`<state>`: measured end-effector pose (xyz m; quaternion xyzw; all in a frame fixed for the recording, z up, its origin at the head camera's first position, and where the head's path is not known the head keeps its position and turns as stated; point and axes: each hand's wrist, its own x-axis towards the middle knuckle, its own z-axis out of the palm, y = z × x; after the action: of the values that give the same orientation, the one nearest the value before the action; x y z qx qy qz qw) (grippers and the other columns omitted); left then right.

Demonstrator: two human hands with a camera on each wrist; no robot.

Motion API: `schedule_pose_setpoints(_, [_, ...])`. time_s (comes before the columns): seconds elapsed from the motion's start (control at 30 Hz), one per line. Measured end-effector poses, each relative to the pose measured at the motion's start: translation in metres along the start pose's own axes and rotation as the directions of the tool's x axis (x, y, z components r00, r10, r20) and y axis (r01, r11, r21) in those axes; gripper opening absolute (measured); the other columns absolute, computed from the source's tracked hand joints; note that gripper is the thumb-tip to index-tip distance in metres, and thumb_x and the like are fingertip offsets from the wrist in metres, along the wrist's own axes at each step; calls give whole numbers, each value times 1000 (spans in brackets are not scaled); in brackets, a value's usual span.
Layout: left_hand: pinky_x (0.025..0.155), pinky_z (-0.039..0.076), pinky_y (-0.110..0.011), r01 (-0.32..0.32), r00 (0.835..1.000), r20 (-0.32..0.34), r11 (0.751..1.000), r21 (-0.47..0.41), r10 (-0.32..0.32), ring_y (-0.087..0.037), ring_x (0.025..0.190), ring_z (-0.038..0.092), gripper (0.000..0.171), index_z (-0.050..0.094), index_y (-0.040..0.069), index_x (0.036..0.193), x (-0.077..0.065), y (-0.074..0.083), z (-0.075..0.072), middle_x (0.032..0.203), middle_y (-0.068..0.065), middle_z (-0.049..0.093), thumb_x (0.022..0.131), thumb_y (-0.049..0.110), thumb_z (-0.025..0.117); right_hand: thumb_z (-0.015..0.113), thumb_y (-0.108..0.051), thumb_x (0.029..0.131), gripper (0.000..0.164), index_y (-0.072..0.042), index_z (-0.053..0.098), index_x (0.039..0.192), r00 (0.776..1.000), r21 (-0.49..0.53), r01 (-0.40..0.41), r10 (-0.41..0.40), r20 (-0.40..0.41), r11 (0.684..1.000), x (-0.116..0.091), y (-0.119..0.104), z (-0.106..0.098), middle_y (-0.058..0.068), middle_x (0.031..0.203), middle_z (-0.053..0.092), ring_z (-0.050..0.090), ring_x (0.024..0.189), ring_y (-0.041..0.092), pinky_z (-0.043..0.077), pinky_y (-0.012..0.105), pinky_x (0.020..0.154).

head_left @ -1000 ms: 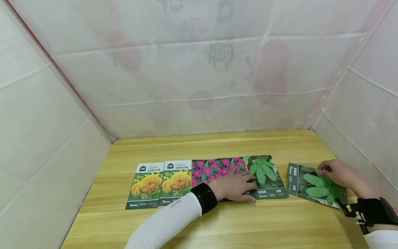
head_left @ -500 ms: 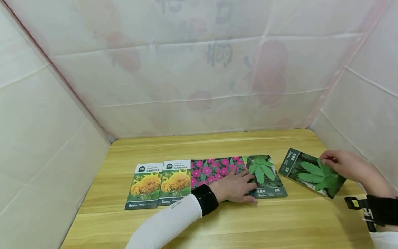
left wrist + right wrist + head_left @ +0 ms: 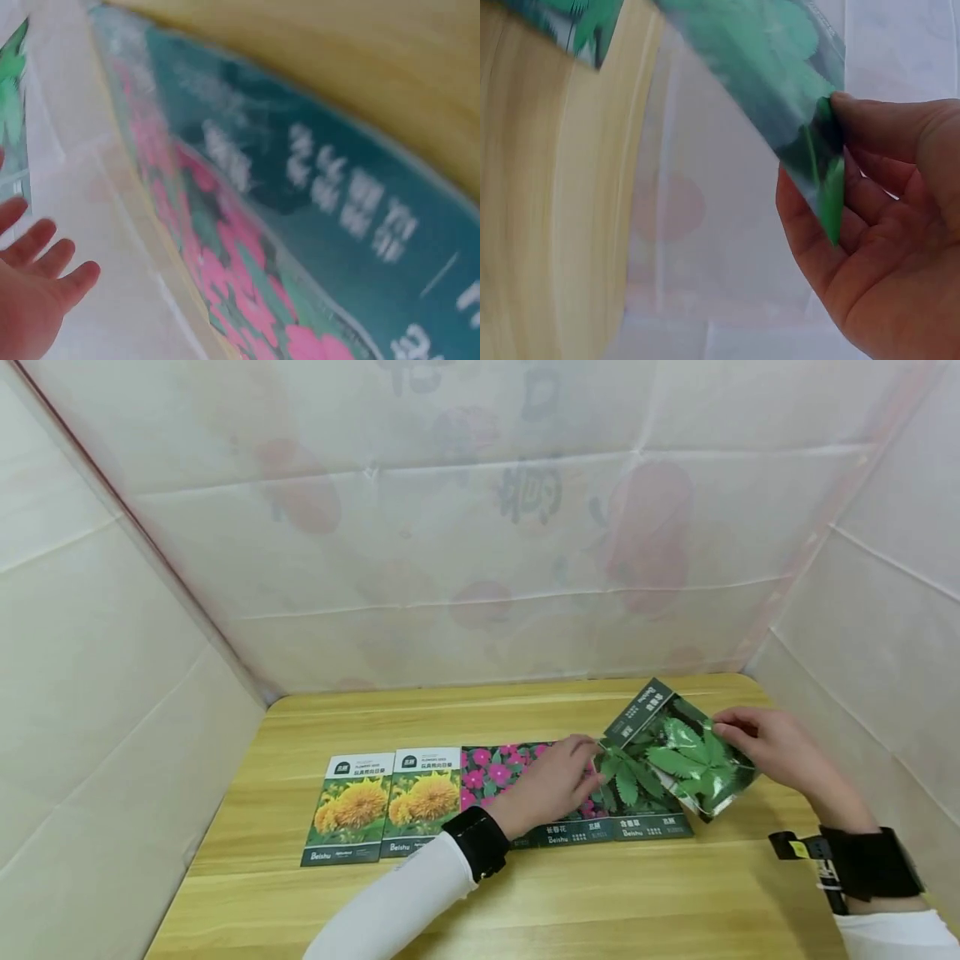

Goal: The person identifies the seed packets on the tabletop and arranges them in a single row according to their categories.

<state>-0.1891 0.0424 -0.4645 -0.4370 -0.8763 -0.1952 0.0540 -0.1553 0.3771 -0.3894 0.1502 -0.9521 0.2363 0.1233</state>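
My right hand (image 3: 783, 756) pinches the edge of a green-leaf seed packet (image 3: 693, 756), held tilted above the table. In the right wrist view, the thumb and fingers grip a corner of that packet (image 3: 761, 75). Part of it overlaps another green-leaf packet (image 3: 637, 797) lying flat at the row's right end. My left hand (image 3: 551, 781) is over the pink-flower seed packets (image 3: 495, 777), its fingertips close to the held packet's left corner. In the left wrist view, the left hand (image 3: 34, 292) has its fingers spread and grips nothing.
Two yellow-flower seed packets (image 3: 348, 810) lie at the left of the row, side by side on the wooden table (image 3: 570, 910). White fabric walls (image 3: 480, 543) with faint red prints enclose the table at the back and sides.
My right hand has lifted the green-leaf packet and carried it left, turning it, over the row's right end. The left hand has risen off the packets it rested on.
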Motion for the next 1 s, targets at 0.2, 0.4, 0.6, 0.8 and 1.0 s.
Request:
schedule_pose_setpoints(0.2, [110, 50, -33, 174, 972, -72, 890, -423, -224, -26, 130, 57, 47, 45, 4, 152, -4, -9, -18, 150, -15, 49, 111, 25, 53, 66, -7, 102, 13, -1, 74, 110, 994, 6, 78, -78, 71, 997, 15, -26, 13, -5, 84, 67, 49, 68, 2, 42, 26, 59])
schedule_pose_setpoints(0.4, [103, 51, -25, 202, 948, -41, 698, -687, -315, -22, 126, 60, 43, 47, 7, 152, -9, -15, -23, 140, -12, 59, 111, 20, 53, 64, -7, 103, 16, -1, 74, 113, 984, 22, 95, -97, 149, 995, 27, -49, 20, -5, 85, 66, 48, 67, 5, 40, 28, 62])
schedule_pose_setpoints(0.6, [93, 55, -24, 247, 923, -23, 639, -729, -383, -16, 111, 64, 34, 58, 15, 141, -15, -20, -22, 123, -3, 66, 108, 19, 60, 64, -10, 104, 17, -4, 75, 116, 981, 7, 92, -92, 171, 996, 36, -63, 28, 2, 99, 72, 52, 73, 9, 43, 32, 66])
schedule_pose_setpoints(0.8, [97, 54, -26, 280, 905, 12, 572, -771, -426, -17, 113, 64, 30, 61, 13, 135, -23, -23, -24, 119, -1, 65, 106, 18, 63, 62, -16, 106, 17, -8, 74, 115, 981, 17, 51, -53, 186, 999, 43, -73, 35, -2, 95, 69, 51, 71, 13, 40, 32, 66])
schedule_pose_setpoints(1.0, [92, 58, -31, 269, 884, -16, 537, -799, -468, -22, 108, 67, 27, 64, 6, 129, -31, -29, -25, 113, -6, 67, 103, 14, 66, 59, -29, 109, 29, -6, 72, 121, 994, 79, -8, -1, 106, 997, 45, -75, 36, 8, 106, 73, 66, 92, 25, 55, 43, 77])
